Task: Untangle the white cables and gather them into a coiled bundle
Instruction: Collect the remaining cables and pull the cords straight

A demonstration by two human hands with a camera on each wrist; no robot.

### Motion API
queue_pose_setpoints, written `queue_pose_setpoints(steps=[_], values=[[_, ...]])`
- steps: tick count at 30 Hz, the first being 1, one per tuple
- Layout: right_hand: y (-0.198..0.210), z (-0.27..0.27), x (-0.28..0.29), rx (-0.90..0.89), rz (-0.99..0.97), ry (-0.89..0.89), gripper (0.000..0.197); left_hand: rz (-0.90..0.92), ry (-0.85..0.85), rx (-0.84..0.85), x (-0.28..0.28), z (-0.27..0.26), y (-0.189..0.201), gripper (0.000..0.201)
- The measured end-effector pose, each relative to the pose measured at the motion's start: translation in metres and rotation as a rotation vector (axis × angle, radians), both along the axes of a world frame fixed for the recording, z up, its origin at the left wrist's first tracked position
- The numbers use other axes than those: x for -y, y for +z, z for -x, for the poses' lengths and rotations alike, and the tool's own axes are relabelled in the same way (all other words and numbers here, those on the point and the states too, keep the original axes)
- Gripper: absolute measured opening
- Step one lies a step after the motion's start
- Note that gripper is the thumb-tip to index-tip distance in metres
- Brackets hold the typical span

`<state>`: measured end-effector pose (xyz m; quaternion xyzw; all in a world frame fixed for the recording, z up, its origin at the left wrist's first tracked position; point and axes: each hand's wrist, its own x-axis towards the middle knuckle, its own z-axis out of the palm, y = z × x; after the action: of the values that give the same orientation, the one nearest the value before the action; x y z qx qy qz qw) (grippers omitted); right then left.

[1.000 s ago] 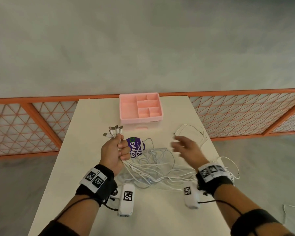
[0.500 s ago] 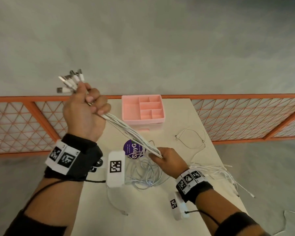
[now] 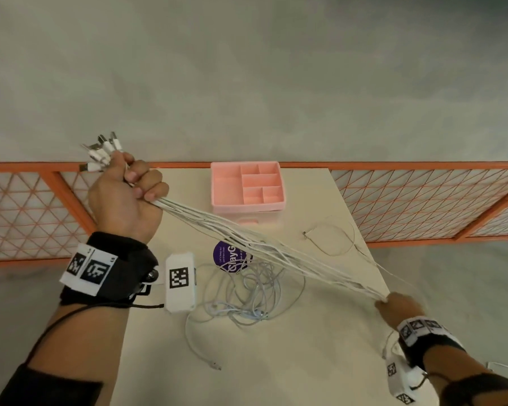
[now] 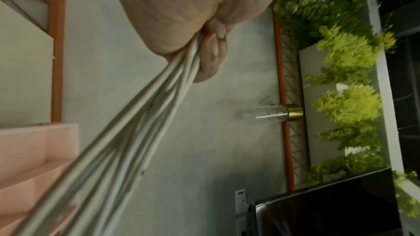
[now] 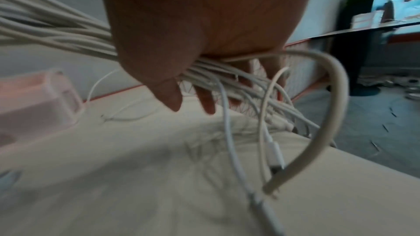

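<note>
The right hand (image 3: 395,306) has slid outward along the white cables (image 3: 264,247) (both gripped), left hand (image 3: 123,197) raised.

Bkgd: grey concrete floor (image 3: 247,83) all round. Orange lattice railing (image 3: 423,200) runs behind beige table (image 3: 320,347). Left wrist view: green hedge plants (image 4: 347,105) in white planter, black screen (image 4: 329,213) nr wall. Lighting dim, even.

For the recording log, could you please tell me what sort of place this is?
Probably an office or studio corner fitted out for recording: a plain table inside orange mesh fence panels on a grey floor, with potted green plants and a dark screen nearby.
</note>
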<state>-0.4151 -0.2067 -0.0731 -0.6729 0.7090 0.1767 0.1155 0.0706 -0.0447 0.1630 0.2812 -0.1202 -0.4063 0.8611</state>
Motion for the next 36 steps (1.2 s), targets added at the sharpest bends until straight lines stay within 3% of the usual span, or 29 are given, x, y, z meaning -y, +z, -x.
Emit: queue_pose_setpoints(steps=[5, 10, 12, 15, 19, 21, 23, 25, 29, 36], values=[[0.031, 0.017, 0.017, -0.100, 0.081, -0.221, 0.048, -0.092, -0.083, -0.011, 0.012, 0.022, -0.022, 0.031], [0.029, 0.006, 0.015, -0.099, -0.140, -0.148, 0.062, -0.222, -0.173, 0.017, 0.014, 0.053, -0.043, 0.031], [0.035, -0.018, 0.013, -0.042, -0.180, -0.037, 0.052, -0.277, -0.248, 0.048, 0.013, 0.069, -0.055, 0.030], [0.070, -0.080, 0.005, 0.275, -0.125, 0.142, 0.042, -0.343, -0.385, 0.119, 0.011, 0.093, -0.069, 0.026], [0.131, -0.173, -0.029, 1.145, -0.024, 0.213, 0.025, -0.424, -0.498, 0.239, 0.007, 0.117, -0.077, 0.023], [0.157, -0.210, -0.050, 1.381, -0.038, 0.272, 0.034, -0.454, -0.534, 0.312, 0.003, 0.125, -0.079, 0.022], [0.172, -0.236, -0.064, 1.485, -0.066, 0.368, 0.047, -0.477, -0.581, 0.381, -0.001, 0.131, -0.080, 0.020], [0.178, -0.252, -0.071, 1.466, -0.091, 0.442, 0.044, -0.488, -0.625, 0.439, -0.005, 0.135, -0.081, 0.021], [0.184, -0.268, -0.076, 1.345, -0.066, 0.506, 0.015, -0.478, -0.646, 0.550, -0.012, 0.128, -0.082, 0.024], [0.184, -0.268, -0.086, 1.230, 0.029, 0.641, 0.016, -0.448, -0.717, 0.728, -0.013, 0.118, -0.086, 0.017]])
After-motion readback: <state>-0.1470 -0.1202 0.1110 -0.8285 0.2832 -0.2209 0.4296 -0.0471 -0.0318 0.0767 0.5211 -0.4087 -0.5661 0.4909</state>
